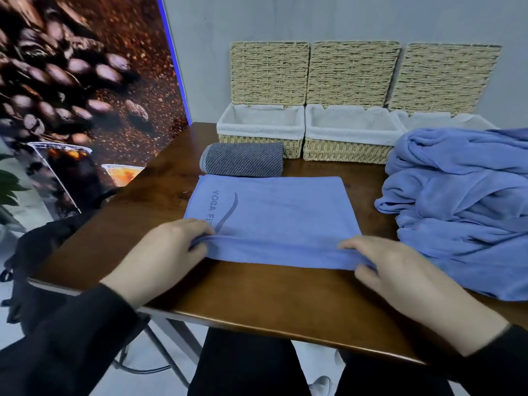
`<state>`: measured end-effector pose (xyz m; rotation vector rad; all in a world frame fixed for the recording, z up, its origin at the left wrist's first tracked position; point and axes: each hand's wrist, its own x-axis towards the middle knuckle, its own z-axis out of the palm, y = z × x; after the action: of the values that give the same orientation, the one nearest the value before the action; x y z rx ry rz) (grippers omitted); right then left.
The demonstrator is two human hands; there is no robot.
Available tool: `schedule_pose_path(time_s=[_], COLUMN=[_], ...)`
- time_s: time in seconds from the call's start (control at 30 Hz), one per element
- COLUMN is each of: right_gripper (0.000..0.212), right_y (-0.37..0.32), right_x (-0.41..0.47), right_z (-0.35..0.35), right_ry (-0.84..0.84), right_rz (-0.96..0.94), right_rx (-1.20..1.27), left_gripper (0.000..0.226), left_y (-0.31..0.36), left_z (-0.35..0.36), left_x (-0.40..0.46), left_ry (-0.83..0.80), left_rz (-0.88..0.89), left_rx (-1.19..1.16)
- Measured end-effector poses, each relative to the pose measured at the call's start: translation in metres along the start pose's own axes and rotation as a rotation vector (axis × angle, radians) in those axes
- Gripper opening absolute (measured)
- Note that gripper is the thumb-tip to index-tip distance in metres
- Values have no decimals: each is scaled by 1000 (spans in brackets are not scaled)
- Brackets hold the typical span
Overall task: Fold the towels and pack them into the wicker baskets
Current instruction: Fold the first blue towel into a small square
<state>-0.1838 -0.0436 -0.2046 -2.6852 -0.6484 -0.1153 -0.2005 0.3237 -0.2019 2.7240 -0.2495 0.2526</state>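
The near edge of the blue towel [274, 218] (printed with lettering) is pinched by the left hand [163, 252] and right hand [400, 270], wicker baskets [347, 138] lying beyond them.

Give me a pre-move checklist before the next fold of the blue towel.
1. Left hand pinches the near edge of the blue towel: ok.
2. Right hand pinches the same edge: ok.
3. Towel lies flat on the table: ok.
4. Grey roll lies clear of the towel's far edge: ok.
5. Left basket and middle basket open, lids up: ok.
6. Heap off the towel: ok.
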Motion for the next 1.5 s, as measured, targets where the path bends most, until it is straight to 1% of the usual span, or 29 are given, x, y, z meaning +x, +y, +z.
schedule_pose_path(time_s=[0.07, 0.1, 0.13, 0.2, 0.3, 0.4, 0.5, 0.57, 0.67, 0.73, 0.8, 0.83, 0.87, 0.9, 0.93, 0.97, 1.0, 1.03, 1.07, 1.1, 1.13, 1.17, 1.2, 1.27, 1.33, 1.4, 1.43, 1.47, 1.5], right_gripper=[17, 13, 14, 17, 18, 23, 29, 34, 48, 46, 42, 35, 27, 35, 48, 50, 44, 36, 32, 31, 33, 34, 34, 36, 37, 30, 27, 28, 33], right_y=[1, 2, 1, 1, 2, 10, 19, 23, 23, 23, 25, 25, 24, 24, 22, 16, 6, -4, -13, -21, -26, -25, -19, -7, -1, -8, -14, -18, -20], right_x=[8, 13, 19, 28, 41, 49, 59, 69, 93, 114, 135, 144, 150, 152, 151, 147, 141, 134, 127, 121, 114, 111, 110, 113, 115, 113, 109, 106, 104], right_z=[-10, -15, -18, -22, -25, -23, -22, -20, -22, -24, -21, -19, -15, -10, -4, 1, 4, 9, 14, 19, 26, 33, 40, 41, 33, 28, 27, 27, 29], right_ry=[86, 107, 108, 116, 194, 165, 89, 81, 88, 109, 77, 28, -44, -63, -11, 86, 187, 244, 226, 143, 32, -49, -80, -53, 24, 113, 118, 81, 26], right_rz=[62, 93, 116, 150, 220, 257, 305, 327, 324, 346, 368, 378, 390, 372, 318, 236, 136, 37, -21, -26, -19, -19, -15, 17, 62, 64, 59, 70, 97], right_rx=[77, 133, 207, 355, 564, 633, 578, 527, 430, 340, 256, 161, 42, -83, -179, -180, -128, -63, -9, 29, 40, 8, -41, -81, -181, -202, -169, -143, -139], left_gripper=[14, 11, 9, 13, 22, 27, 25, 28, 31, 33, 31, 25, 20, 24, 35, 41, 41, 38, 39, 44, 49, 53, 56, 63, 71, 74, 76, 78, 80], left_y=[-16, -23, -28, -35, -35, -34, -33, -36, -46, -52, -58, -61, -64, -66, -70, -69, -67, -61, -54, -49, -41, -36, -32, -23, -8, 11, 22, 33, 41], left_z=[-11, -15, -18, -23, -26, -30, -33, -33, -31, -29, -25, -23, -21, -19, -16, -14, -11, -8, -5, 2, 8, 14, 20, 28, 32, 38, 41, 44, 46], left_x=[2, 4, 6, 12, 18, 22, 29, 37, 51, 63, 78, 85, 91, 94, 97, 98, 99, 98, 98, 97, 95, 94, 93, 92, 93, 95, 96, 96, 95], left_ry=[30, 55, 79, 106, 86, 44, -1, -15, 19, 41, 28, 9, -15, -16, 16, 67, 99, 82, 7, -107, -228, -315, -357, -349, -303, -255, -240, -231, -219], left_rz=[-90, -132, -161, -207, -273, -328, -381, -410, -422, -409, -395, -397, -406, -399, -343, -233, -93, 63, 196, 277, 297, 293, 282, 259, 234, 230, 235, 243, 253], left_rx=[-53, -94, -147, -288, -513, -653, -703, -663, -543, -440, -342, -256, -119, 41, 164, 207, 182, 125, 73, 35, 20, 24, 53, 118, 199, 312, 364, 410, 440])
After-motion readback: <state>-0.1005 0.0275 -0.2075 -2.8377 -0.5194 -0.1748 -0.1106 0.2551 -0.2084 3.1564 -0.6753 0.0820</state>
